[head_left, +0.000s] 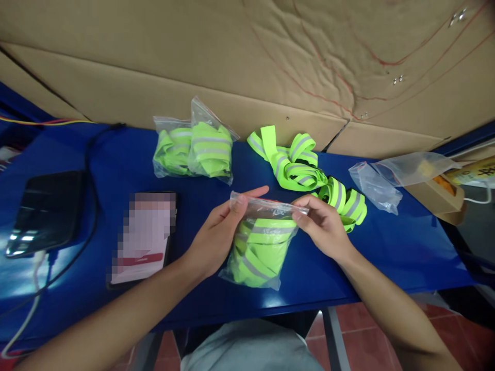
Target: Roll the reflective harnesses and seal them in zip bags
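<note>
A clear zip bag (263,252) packed with neon-yellow reflective strap hangs between my hands near the table's front edge. My left hand (216,234) pinches the upper left corner of the bag, its index finger stretched out behind the top edge. At the upper right corner, my right hand (323,226) grips the bag between thumb and fingers. Behind my right hand lie loose neon reflective straps (297,167), some of them rolled into coils (348,203). Two filled bags (211,149) lean together at the back, left of the loose straps.
On the blue table (201,206), a phone (143,237) lies left of my forearm, with a black device (48,211) and cables farther left. Unfilled clear bags (377,185) and a cardboard box (444,198) are at the right. A cardboard panel (174,62) rises behind.
</note>
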{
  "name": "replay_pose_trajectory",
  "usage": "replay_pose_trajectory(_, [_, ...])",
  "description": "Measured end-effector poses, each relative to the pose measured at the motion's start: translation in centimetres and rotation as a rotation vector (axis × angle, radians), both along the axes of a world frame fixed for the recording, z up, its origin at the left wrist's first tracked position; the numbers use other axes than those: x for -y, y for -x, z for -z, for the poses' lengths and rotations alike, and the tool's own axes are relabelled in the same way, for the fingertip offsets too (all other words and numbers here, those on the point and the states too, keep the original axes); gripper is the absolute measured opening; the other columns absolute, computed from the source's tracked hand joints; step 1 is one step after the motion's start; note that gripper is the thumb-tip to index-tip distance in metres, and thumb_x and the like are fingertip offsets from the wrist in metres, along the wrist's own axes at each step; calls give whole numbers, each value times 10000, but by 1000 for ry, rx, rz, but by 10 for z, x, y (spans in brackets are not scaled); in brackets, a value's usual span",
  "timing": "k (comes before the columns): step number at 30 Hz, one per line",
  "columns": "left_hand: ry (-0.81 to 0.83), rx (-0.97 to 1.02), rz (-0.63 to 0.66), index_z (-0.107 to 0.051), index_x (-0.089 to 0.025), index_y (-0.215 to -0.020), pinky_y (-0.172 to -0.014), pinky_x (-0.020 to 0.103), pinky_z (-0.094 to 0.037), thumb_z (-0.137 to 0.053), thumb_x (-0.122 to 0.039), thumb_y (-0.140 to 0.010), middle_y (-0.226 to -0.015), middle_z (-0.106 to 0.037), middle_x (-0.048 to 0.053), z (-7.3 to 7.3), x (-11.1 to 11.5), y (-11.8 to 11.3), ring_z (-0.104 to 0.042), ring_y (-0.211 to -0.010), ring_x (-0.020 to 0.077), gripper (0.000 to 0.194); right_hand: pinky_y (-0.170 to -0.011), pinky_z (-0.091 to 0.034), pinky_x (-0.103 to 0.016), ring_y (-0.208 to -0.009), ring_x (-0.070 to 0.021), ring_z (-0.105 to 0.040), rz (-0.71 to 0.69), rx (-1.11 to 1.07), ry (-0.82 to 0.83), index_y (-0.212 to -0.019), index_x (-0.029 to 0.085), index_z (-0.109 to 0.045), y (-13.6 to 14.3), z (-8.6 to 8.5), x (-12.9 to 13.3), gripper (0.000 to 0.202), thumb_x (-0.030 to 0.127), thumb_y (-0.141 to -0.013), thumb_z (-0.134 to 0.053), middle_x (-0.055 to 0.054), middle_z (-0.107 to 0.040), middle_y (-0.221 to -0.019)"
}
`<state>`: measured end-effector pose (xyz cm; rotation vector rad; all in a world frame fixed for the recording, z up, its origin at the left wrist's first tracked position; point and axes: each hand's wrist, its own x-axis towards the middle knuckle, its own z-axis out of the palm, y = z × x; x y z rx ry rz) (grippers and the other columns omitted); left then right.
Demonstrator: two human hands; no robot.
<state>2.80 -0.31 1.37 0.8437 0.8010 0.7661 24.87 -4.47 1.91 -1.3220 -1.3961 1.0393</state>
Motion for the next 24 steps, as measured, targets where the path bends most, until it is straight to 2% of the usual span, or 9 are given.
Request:
replay_pose_trajectory(5, [11,-10,9,-681,-261,-1387,-927,267,-566,-590,-619,-976,-1255,-773,71,5,5,-1,-733,-1118,224,552,-614,-431,-230,-681,-109,-536,0,62,-53,-855,204,-633,1,7,0,161,314,-965,-677,11,-604,-752])
replay_pose_trajectory(10, [14,14,26,-684,-248,-1385,-929,267,-565,-595,-599,-981,-1225,-784,76,6,6,-1,-733,-1106,221,542,-596,-418,-226,-658,-105,-519,-12,67,-55,-849,207,-622,1,5,1,140,285,-957,-666,18,-589,-744])
replay_pose_trajectory(18, [-18,-9,75,-674,-250,-1401,-909,279,-549,-567,-594,-999,-1232,-779,79,11,10,-3,-719,-1100,224,540,-548,-369,-219,-599,-88,-467,-12,64,8,-828,198,-607,5,4,2,152,289,-930,-674,28,-567,-713])
replay_pose_trajectory(20, [-52,-30,83,-678,-255,-1398,-913,288,-546,-619,-579,-976,-1247,-773,77,9,10,-3,-714,-1096,227,535,-548,-372,-220,-599,-89,-474,-30,69,17,-848,201,-615,5,4,3,142,298,-929,-680,27,-575,-722])
replay_pose_trajectory(24, [-153,-130,131,-682,-275,-1389,-931,341,-560,-834,-466,-828,-1269,-762,69,4,9,-3,-706,-1099,261,611,-555,-392,-233,-608,-100,-502,-33,93,18,-846,207,-626,5,2,4,148,316,-924,-688,16,-599,-735])
